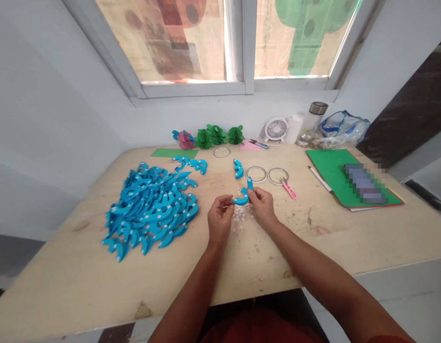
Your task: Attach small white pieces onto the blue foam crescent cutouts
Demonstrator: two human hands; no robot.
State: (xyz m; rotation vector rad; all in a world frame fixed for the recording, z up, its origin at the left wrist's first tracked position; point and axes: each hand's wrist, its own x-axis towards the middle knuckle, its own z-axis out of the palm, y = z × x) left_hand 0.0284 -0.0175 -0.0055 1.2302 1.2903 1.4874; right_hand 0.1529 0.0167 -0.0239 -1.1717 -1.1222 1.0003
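My left hand [219,220] and my right hand [262,206] hover over the middle of the wooden table [81,281], fingers pinched. Between them they hold a curved blue paper piece [243,195], the left at its lower end, the right at its upper end. Small white paper bits [240,215] lie on the table just below the hands. A big heap of the same blue curved pieces [151,207] with white tabs lies to the left. Two more blue pieces [238,168] sit just beyond the hands.
Three tape rings [256,174] and pink snips [289,189] lie beyond the hands. Green sheets [331,171] and a pen are at right. Along the wall stand green and pink paper flowers [216,136], a small white fan [276,128], a bottle [311,121], a plastic bag.
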